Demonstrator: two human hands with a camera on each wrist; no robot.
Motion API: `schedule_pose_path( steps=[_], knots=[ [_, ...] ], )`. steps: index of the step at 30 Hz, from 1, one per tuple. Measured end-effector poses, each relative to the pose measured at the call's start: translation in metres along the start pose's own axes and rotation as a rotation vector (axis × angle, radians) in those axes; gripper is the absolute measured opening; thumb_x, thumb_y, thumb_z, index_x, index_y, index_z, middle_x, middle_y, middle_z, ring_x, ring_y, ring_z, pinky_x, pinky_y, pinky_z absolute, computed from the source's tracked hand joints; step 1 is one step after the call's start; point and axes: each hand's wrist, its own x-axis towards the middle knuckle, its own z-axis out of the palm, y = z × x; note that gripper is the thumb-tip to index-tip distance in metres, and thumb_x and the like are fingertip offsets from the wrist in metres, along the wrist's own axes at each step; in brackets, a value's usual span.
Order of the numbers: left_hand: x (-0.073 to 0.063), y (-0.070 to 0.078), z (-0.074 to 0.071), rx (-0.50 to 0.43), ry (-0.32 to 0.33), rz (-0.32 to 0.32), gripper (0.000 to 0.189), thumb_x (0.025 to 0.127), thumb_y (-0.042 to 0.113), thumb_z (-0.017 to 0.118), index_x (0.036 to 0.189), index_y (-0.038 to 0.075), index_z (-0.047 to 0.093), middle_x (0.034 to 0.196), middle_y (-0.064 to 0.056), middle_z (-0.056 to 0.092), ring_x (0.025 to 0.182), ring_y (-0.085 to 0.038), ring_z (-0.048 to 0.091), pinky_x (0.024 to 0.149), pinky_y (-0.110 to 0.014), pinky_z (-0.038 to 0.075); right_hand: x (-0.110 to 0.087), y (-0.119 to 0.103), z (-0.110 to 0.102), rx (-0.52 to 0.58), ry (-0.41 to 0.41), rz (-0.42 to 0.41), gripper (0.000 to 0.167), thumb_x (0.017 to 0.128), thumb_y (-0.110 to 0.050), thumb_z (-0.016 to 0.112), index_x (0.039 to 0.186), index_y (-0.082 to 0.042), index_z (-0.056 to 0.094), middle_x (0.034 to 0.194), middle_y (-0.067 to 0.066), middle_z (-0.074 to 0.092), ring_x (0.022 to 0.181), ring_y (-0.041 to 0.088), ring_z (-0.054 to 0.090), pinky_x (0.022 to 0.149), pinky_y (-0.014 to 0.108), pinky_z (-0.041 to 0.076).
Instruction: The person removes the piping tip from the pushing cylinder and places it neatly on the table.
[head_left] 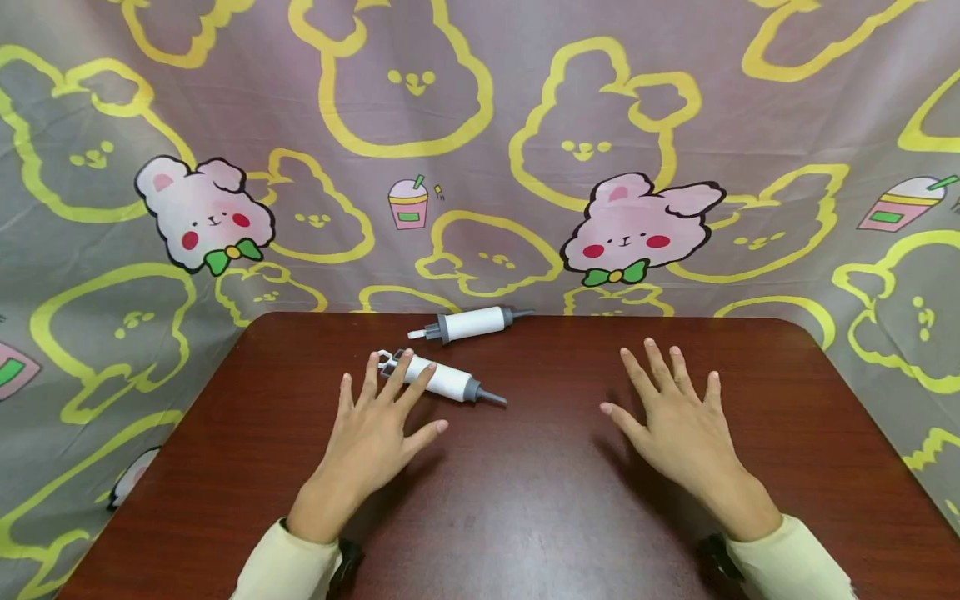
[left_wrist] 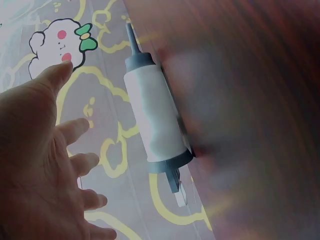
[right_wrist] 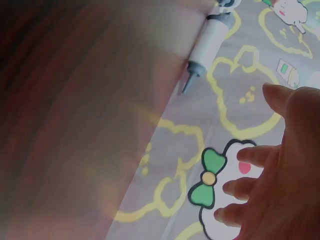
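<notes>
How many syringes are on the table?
2. The far syringe lies along the back edge of the table; the nearer syringe lies in front of it, partly covered by the left hand. No third one shows.

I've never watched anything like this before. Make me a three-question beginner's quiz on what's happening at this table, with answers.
1. True or false: the right hand is holding nothing.
2. Multiple choice: in the head view, the nearer syringe-like tool and the farther syringe-like tool both have their gray tips aimed mostly toward the picture's:
A) left
B) right
C) bottom
3. Fill in the blank: the hand closer to the nearer syringe-like tool is the ____ hand.

Key:
1. True; its fingers are spread.
2. B
3. Left; in the head view, the left hand partly covers that tool.
</notes>
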Motion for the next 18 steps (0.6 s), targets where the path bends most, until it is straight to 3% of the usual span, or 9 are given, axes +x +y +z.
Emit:
schedule_pose_path(
  steps=[9,18],
  knots=[
    [0.009,-0.015,-0.001,0.008,0.007,0.079,0.088,0.09,0.065,0.071,0.163,0.028,0.039,0.172,-0.007,0.032,0.158,-0.048,0.022,0.119,-0.075,0.023,0.01,-0.023,0.004,0.043,-0.015,-0.039,0.08,0.102,-0.06,0.057,0.166,-0.019,0.032,0.173,0.019,0.024,0.159,0.048,0.019,0.118,0.08,0.009],
    [0.021,-0.028,0.0,-0.058,0.007,0.143,0.091,0.082,0.055,0.084,0.158,0.02,0.047,0.166,-0.012,0.043,0.153,-0.046,0.036,0.12,-0.068,0.03,0.021,-0.047,0.015,0.069,-0.008,-0.129,0.074,0.101,-0.05,0.064,0.162,-0.016,0.041,0.169,0.018,0.035,0.156,0.046,0.031,0.117,0.078,0.021]
  ],
)
